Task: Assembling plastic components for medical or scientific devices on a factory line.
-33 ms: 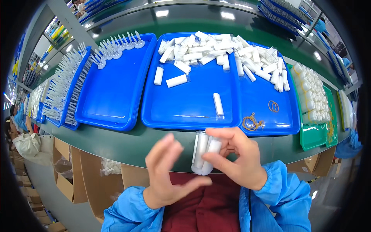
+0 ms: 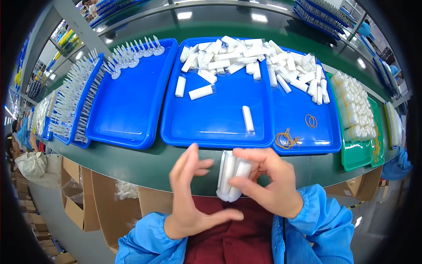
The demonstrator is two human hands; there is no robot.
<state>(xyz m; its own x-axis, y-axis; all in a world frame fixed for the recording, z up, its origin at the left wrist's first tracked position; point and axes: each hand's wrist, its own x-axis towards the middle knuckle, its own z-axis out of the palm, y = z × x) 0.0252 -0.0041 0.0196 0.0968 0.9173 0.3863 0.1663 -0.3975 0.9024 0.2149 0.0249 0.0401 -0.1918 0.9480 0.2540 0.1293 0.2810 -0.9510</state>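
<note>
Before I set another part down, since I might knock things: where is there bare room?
Bare: the green table left of the left hand; the middle blue tray left of its lone near white roll. Crowded: that tray's far part, heaped with white rolls; the far left, where pointed pieces stand packed.

Long green surface (image 2: pixel 136 160), grey metal post (image 2: pixel 81 25) slanting up at left, pale rail (image 2: pixel 167 7) running across behind. Glossy dark area (image 2: pixel 220 16) beyond, white light patches (image 2: pixel 259 18) gleaming on it. Open cardboard boxes (image 2: pixel 102 204) below near edge, more piled far left. Grey floor (image 2: pixel 99 242) beneath. Bright strips (image 2: pixel 7 119) far left, lamps or window, can't tell from here.
</note>
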